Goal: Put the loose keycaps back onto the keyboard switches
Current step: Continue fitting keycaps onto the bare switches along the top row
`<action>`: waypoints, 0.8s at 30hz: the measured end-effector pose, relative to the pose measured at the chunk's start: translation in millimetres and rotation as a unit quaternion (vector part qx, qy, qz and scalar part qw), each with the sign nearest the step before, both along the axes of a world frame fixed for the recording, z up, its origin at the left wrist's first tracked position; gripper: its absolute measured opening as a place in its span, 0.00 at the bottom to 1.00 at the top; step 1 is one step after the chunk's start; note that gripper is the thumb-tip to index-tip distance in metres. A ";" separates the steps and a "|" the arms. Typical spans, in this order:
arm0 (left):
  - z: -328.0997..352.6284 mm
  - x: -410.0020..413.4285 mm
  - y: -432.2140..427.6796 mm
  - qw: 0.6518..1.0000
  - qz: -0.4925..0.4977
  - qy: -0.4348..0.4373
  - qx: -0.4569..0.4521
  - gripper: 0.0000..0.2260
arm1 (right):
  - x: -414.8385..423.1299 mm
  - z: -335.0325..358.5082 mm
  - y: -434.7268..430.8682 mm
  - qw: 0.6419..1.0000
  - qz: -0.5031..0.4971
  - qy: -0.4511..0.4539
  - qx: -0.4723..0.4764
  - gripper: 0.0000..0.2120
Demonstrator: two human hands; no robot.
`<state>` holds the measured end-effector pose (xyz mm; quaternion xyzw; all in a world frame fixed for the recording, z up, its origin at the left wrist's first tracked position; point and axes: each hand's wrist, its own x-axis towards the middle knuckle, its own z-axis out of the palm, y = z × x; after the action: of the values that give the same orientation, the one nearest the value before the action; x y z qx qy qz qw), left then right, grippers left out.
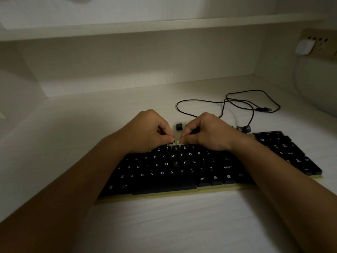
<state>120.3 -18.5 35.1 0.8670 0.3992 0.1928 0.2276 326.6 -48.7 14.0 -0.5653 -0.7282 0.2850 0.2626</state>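
A black keyboard point(175, 168) on a pale yellow base lies on the white desk. Both my hands hover over its top row. My left hand point(149, 130) and my right hand point(206, 132) have curled fingers whose tips meet at a small black keycap point(175, 142) above the 8 key, pinching it from both sides. One loose black keycap point(179, 126) lies on the desk just behind the keyboard, between my hands. Two more loose keycaps point(244, 128) lie to the right, near the number pad. My hands hide the top row beneath them.
The keyboard's black cable point(237, 103) loops over the desk behind it, ending in a USB plug point(263, 109). A shelf runs overhead. A wall socket with a white adapter point(304, 47) is at the far right. The scene is dim.
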 end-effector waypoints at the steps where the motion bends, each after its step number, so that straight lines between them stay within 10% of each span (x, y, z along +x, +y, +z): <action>1: -1.4 -0.8 -0.9 1.000 0.003 -0.007 -0.001 0.02 | -0.3 0.2 -0.1 1.000 0.001 0.004 -0.002 0.02; 24: -31.4 -6.3 -17.7 0.984 0.001 -0.093 0.151 0.03 | -0.6 1.0 0.2 1.000 -0.001 0.008 -0.002 0.01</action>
<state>114.0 -36.2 3.6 0.8692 0.3433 0.3312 0.1300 325.9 -48.5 15.0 -0.5644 -0.7247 0.2905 0.2679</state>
